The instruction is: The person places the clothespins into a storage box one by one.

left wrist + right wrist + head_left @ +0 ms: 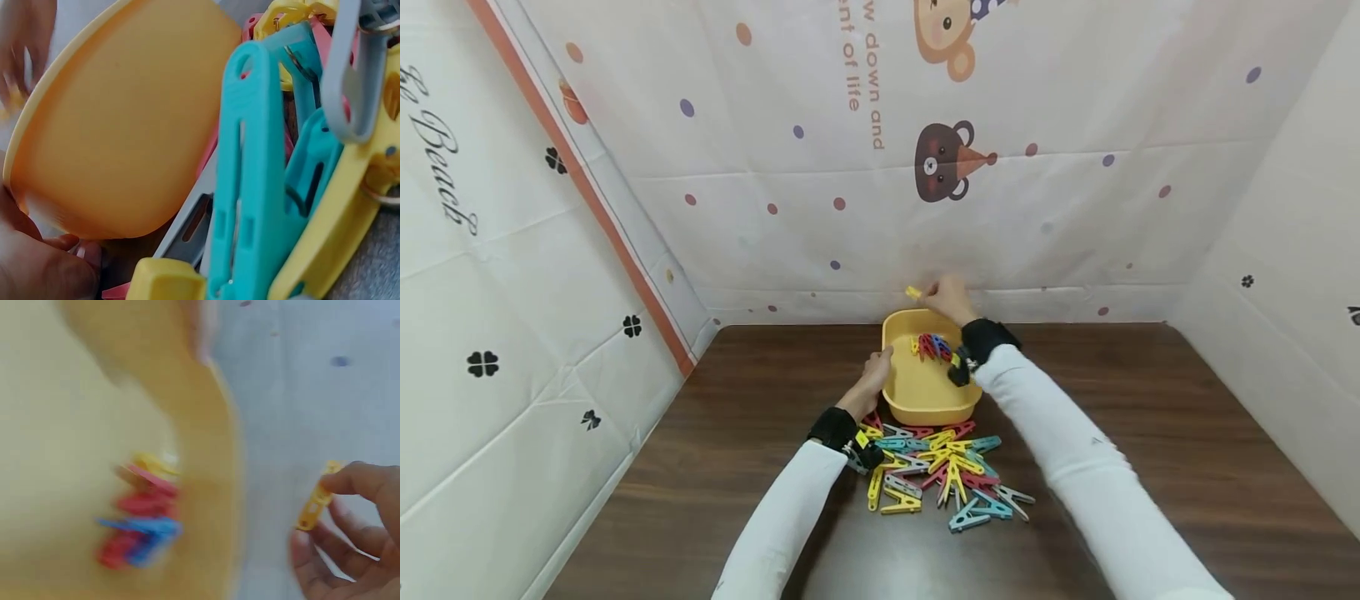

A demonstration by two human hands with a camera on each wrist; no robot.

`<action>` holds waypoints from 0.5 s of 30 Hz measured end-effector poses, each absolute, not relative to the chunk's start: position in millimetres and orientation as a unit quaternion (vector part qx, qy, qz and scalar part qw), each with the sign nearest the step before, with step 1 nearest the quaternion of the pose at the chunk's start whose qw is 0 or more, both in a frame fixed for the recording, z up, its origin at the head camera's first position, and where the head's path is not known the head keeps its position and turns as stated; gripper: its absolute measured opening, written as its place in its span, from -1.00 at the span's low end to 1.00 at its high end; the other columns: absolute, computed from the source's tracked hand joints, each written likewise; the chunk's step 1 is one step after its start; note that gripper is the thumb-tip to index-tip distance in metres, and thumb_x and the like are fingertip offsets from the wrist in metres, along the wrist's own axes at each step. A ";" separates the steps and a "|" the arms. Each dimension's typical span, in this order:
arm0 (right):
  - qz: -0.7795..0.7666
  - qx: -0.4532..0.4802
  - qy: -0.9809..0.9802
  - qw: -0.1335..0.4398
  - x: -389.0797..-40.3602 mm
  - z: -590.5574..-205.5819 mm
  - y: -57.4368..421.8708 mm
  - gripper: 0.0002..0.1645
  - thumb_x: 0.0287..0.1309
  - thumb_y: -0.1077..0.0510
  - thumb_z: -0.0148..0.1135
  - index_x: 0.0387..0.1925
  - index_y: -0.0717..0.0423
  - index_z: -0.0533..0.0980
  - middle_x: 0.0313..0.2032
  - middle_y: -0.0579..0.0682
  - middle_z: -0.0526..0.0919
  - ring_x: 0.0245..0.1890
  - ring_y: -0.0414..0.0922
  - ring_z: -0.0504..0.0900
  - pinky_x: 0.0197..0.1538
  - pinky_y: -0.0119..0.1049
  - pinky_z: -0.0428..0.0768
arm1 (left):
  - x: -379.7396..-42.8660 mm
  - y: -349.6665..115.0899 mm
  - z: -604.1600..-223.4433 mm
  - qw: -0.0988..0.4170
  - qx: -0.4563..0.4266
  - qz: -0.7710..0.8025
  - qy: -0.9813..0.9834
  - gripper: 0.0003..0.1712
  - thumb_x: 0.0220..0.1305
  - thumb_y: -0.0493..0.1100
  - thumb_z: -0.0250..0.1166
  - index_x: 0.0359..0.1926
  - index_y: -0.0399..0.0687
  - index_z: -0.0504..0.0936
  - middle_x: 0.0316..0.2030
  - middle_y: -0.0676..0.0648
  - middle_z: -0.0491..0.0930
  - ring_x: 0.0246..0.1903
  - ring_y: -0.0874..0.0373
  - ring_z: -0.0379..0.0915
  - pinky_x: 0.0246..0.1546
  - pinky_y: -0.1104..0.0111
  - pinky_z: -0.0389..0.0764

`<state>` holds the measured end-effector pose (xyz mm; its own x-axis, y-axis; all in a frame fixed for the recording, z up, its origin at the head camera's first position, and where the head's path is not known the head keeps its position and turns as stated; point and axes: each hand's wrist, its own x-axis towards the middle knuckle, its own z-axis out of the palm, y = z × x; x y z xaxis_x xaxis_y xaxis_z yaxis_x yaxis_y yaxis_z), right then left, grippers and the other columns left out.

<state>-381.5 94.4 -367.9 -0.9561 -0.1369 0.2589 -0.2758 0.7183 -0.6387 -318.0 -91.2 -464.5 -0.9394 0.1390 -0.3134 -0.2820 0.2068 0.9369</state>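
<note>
A yellow plastic basin stands on the table, with several small red, blue and yellow clothespins inside near its far end. My left hand grips the basin's left side; in the left wrist view its fingers lie at the rim. Past the basin's far rim, my right hand pinches a small yellow clothespin between thumb and fingers, held up in the air. The right wrist view is blurred over the basin's contents.
A loose pile of larger clothespins in yellow, teal, grey and red lies in front of the basin. Brown wood-grain table lies on both sides. A printed white sheet hangs close behind the basin.
</note>
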 end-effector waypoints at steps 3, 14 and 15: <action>0.333 0.062 -0.939 0.061 -392.0 -388.0 79.8 -0.71 0.13 0.20 0.37 -0.33 0.46 0.67 -0.37 0.24 0.70 -0.38 0.00 0.56 -0.24 -0.19 0.58 | -319.7 -94.0 -463.5 0.166 -0.044 0.630 0.757 -0.21 0.62 0.25 -0.22 0.59 -0.15 -0.02 0.56 -0.25 -0.05 0.41 -0.14 0.13 0.42 0.00 0.27; 0.200 -0.005 -0.980 0.013 -398.2 -426.9 77.4 -0.68 0.11 0.10 0.36 -0.55 0.27 0.54 -0.19 0.24 0.73 -0.16 0.11 0.66 0.07 -0.04 0.64 | -321.1 -93.9 -463.9 0.163 -0.040 0.620 0.767 -0.23 0.62 0.25 -0.24 0.57 -0.15 0.02 0.55 -0.27 -0.04 0.45 -0.17 0.11 0.43 -0.04 0.25; 0.196 0.003 -0.980 0.015 -399.0 -428.3 78.0 -0.64 0.09 0.09 0.38 -0.63 0.22 0.48 -0.26 0.21 0.72 -0.20 0.10 0.64 0.05 -0.05 0.63 | -321.0 -93.8 -464.0 0.162 -0.039 0.620 0.767 -0.23 0.62 0.25 -0.24 0.57 -0.15 0.02 0.55 -0.28 -0.04 0.46 -0.17 0.10 0.44 -0.04 0.24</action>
